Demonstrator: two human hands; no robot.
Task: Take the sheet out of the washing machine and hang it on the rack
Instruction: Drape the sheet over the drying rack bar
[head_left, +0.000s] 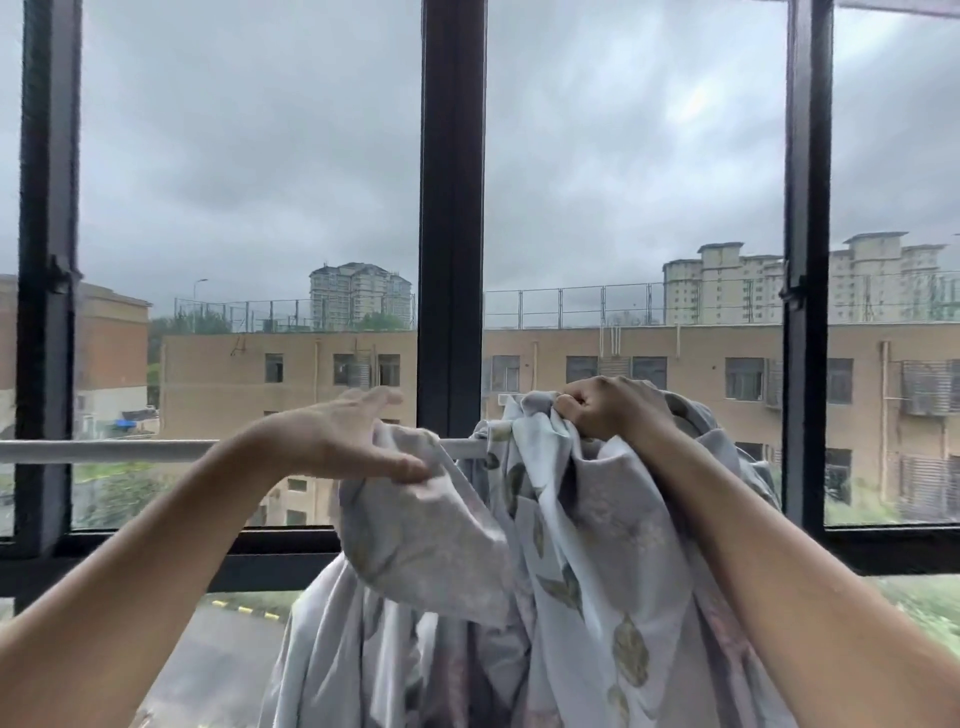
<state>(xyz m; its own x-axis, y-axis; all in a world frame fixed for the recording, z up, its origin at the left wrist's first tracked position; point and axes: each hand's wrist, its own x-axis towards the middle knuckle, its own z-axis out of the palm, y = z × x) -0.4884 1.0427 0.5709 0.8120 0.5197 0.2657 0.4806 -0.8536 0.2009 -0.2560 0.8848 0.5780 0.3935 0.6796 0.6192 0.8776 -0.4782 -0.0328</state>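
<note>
A pale grey-blue sheet (571, 571) with a leaf print hangs bunched over a white horizontal rack bar (104, 451) in front of the window. My right hand (613, 408) is clenched on a fold of the sheet at the top of the bar. My left hand (337, 441) is to its left, blurred, thumb and fingers apart, with the thumb pressing on the sheet's left edge near the bar. The sheet drapes down past the bottom of the view. The washing machine is not in view.
A large window with thick black frames (451, 208) stands right behind the bar. A black sill rail (156, 566) runs below it. Outside are tan buildings (675, 364) and a grey sky. The bar's left part is bare.
</note>
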